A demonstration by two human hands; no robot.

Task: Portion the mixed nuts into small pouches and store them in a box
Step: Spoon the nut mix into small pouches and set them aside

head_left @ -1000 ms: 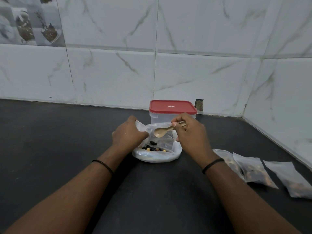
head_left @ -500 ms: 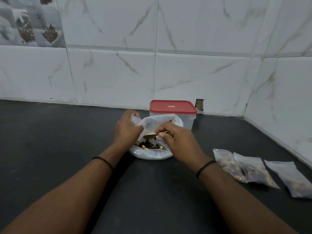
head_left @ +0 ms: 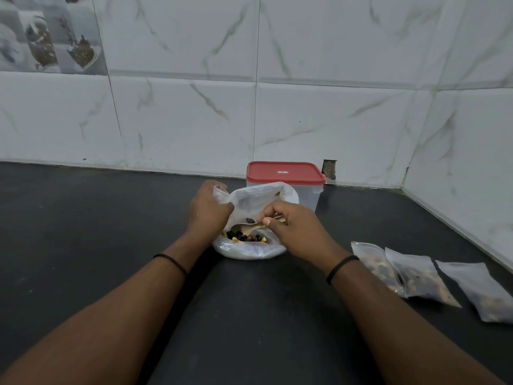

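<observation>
There, on the dark counter (head_left: 83, 245), sat a white plastic bag (head_left: 249, 250) with its mouth pulled open, mixed nuts (head_left: 245, 238) showing dark and yellow at the bottom. The left hand (head_left: 208, 215) had its fingers clenched on the bag's rim, holding that side up. The right hand (head_left: 298, 232) pinched the handle of a small wooden spoon (head_left: 249, 227), whose bowl was down inside the bag just above the nuts. Behind the bag stood a clear box (head_left: 312, 197) with its red lid (head_left: 284, 172) on, against the marble-tiled wall (head_left: 194, 120). Off to the right lay three small pouches (head_left: 416, 276) flat on the counter, side by side, each with nuts in it
</observation>
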